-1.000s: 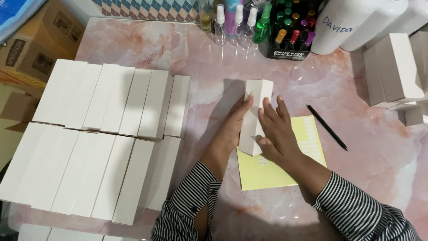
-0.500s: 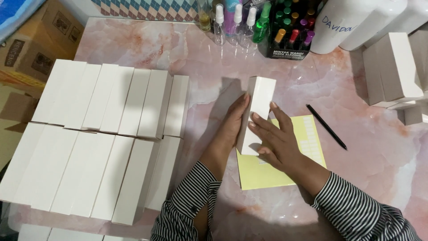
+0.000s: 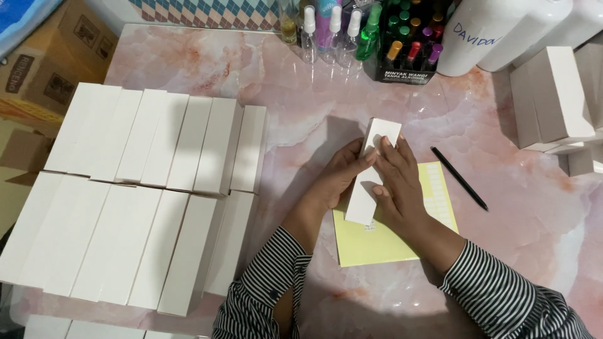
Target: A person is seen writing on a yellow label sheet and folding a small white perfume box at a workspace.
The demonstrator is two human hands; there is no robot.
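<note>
Centrally, a long white box (image 3: 372, 172) is held flat above the pink marble table (image 3: 534, 207), its near end over a yellow sheet (image 3: 377, 242). It is gripped by the left hand (image 3: 336, 179) from the left side, fingers curled together against its edge. The right hand (image 3: 396, 185) is laid on its right side, fingers spread a little and pressed on the top face. A black pen (image 3: 459, 178) is seen just right of the sheet, apart from it. Two rows of white boxes (image 3: 138, 194) are packed side by side well to the left. Small bottles (image 3: 352, 31) are stood at the far edge, and more white boxes (image 3: 553, 97) are stacked at the right.
</note>
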